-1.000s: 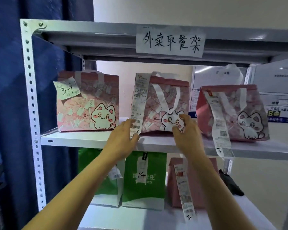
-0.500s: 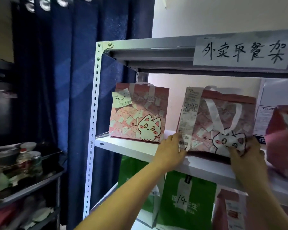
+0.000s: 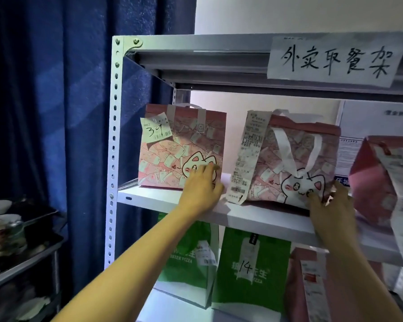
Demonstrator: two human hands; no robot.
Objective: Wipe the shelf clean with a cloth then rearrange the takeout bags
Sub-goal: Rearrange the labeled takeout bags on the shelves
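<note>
Head view: a white metal shelf (image 3: 172,202) stands beside a blue curtain (image 3: 56,112), with a handwritten paper sign (image 3: 333,60) taped to its top rail. On the middle board of the shelf stand three pink cat-print bags. The left bag (image 3: 182,145) sits at the shelf's left end with a slip marked 34 (image 3: 155,130) on it. The middle bag (image 3: 296,159) stands apart from it, a long receipt (image 3: 248,156) hanging down its left edge. The right bag (image 3: 379,180) is cut off by the frame edge.

The left hand (image 3: 201,189) lies against the lower right corner of the left bag, fingers straight and close together, touching its front. The right hand (image 3: 330,203) pinches the lower right corner of the middle bag, fingers curled on it.

On the board below the shelf's middle board stand two green bags (image 3: 251,270) and another pink bag (image 3: 312,287). Left of the shelf, past the curtain, a dark cart (image 3: 21,252) holds dishes.
</note>
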